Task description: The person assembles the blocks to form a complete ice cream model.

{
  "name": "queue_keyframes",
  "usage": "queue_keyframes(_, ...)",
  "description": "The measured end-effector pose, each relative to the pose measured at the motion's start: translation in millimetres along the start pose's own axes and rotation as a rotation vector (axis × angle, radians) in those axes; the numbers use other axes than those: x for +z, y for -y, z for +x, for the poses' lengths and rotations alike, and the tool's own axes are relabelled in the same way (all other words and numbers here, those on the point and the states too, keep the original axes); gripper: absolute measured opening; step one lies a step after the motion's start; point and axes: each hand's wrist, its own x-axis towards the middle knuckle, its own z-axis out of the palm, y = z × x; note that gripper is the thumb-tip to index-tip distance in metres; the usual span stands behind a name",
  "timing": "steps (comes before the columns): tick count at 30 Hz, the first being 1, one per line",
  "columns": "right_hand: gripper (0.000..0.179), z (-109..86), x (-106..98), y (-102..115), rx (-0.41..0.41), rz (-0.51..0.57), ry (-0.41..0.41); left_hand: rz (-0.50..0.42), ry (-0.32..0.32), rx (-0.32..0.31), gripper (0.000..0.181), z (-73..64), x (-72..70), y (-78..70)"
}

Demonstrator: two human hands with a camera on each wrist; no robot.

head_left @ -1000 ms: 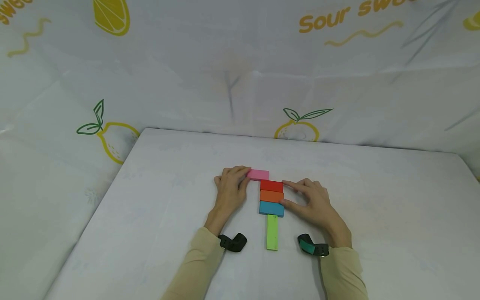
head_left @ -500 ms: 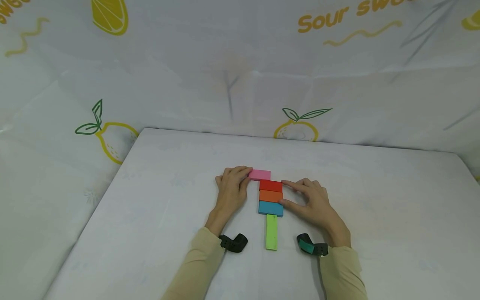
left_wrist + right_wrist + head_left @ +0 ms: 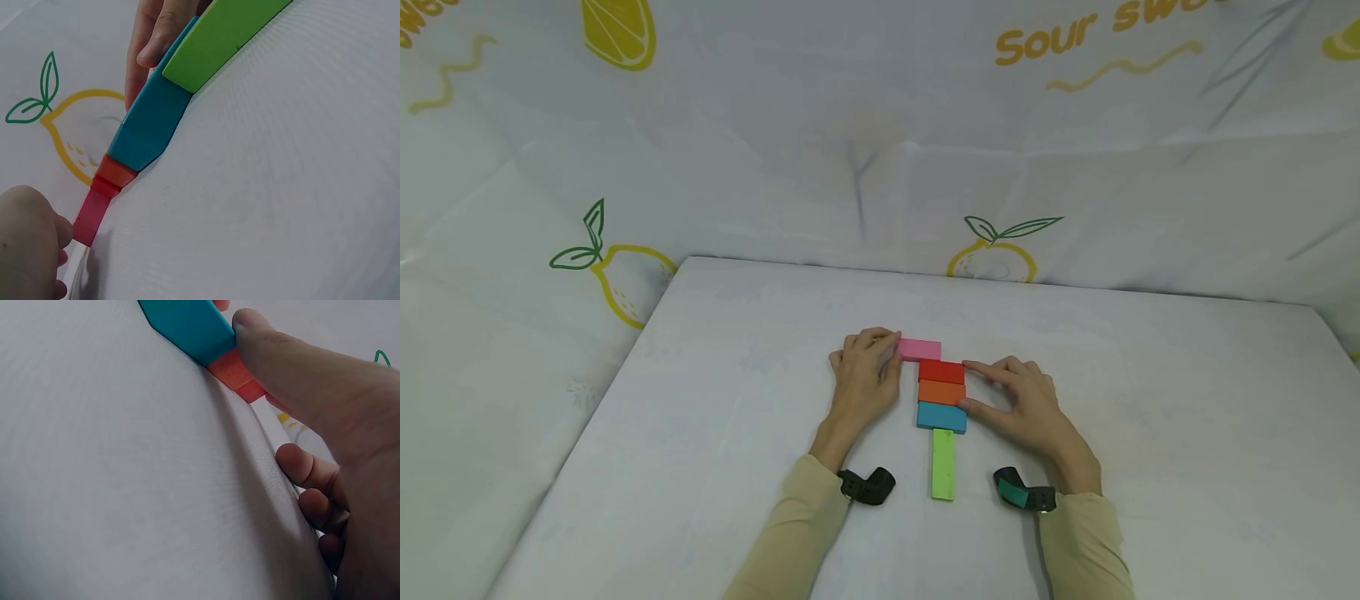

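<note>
Flat coloured blocks lie on the white table in a column: red block (image 3: 942, 372), orange block (image 3: 942, 392) and blue block (image 3: 942, 417) crosswise, with a green block (image 3: 943, 465) lengthwise below. Beyond the red one, a pink block (image 3: 920, 350) sits offset to the left. My left hand (image 3: 862, 375) has its index finger and thumb at the pink block's left end, not curled round it. With extended index finger and thumb, my right hand (image 3: 1018, 396) touches the right ends of the red and orange blocks. In the right wrist view, the thumb (image 3: 269, 353) hides part of these ends.
Behind the far edge of the white table (image 3: 1150, 417) hangs a pale cloth (image 3: 760, 150) printed with lemons and lettering. Each wrist wears a black strapped device, the left device (image 3: 868, 486) and the right device (image 3: 1024, 490) flanking the green block.
The pink block has shifted slightly right relative to the red one. Since half a second ago, the left index fingertip has drawn back a little from its corner. The right hand holds its place.
</note>
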Motion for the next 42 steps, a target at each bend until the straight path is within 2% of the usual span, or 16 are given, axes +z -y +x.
queue_keyframes(10, 0.059, -0.9, 0.8, -0.1, 0.011, 0.003, 0.006, 0.044, 0.016, -0.007, 0.028, -1.1, 1.5, 0.4)
queue_keyframes(29, 0.058, -3.0, 0.8, -1.0, 0.005, -0.007, -0.015, 0.073, 0.069, 0.062, 0.031, -2.5, 5.7, -6.7)
queue_keyframes(38, 0.058, -0.5, 1.7, -0.9, -0.001, -0.005, -0.019, 0.098, 0.047, 0.086, 0.030, -2.8, 5.8, -11.0)
queue_keyframes(42, 0.058, -0.4, 1.2, -0.3, -0.002, -0.006, -0.018, 0.095, 0.057, 0.080, 0.030, -2.6, 6.5, -10.0)
